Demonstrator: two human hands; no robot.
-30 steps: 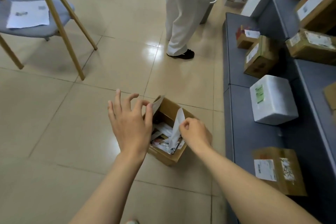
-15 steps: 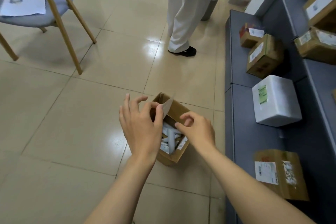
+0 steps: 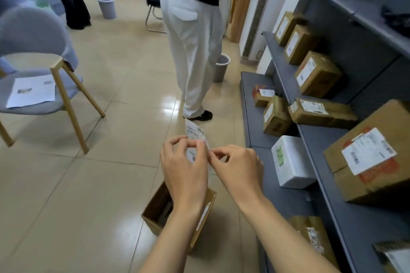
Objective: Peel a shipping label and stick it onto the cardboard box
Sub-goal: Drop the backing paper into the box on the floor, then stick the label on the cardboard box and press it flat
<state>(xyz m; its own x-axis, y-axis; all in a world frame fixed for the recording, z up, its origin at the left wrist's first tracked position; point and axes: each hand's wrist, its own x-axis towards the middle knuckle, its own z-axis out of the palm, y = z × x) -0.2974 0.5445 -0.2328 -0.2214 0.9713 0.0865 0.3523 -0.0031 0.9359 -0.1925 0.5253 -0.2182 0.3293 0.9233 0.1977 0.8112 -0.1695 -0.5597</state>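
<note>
Fingers (image 3: 197, 143) of the left hand (image 3: 185, 170) pinch the label (image 3: 195, 132) upright at chest height; right hand (image 3: 238, 168) nips its edge, likely to start the backing; box (image 3: 155, 217) sits open on the floor below.

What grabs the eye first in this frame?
Centre frame, the left hand and right hand pinch a white shipping label held up over the tiled floor, its barcode end sticking up above the fingers. Just below them an open cardboard box sits on the floor. On the right, grey shelves carry labelled parcels and a white foam box.
</note>
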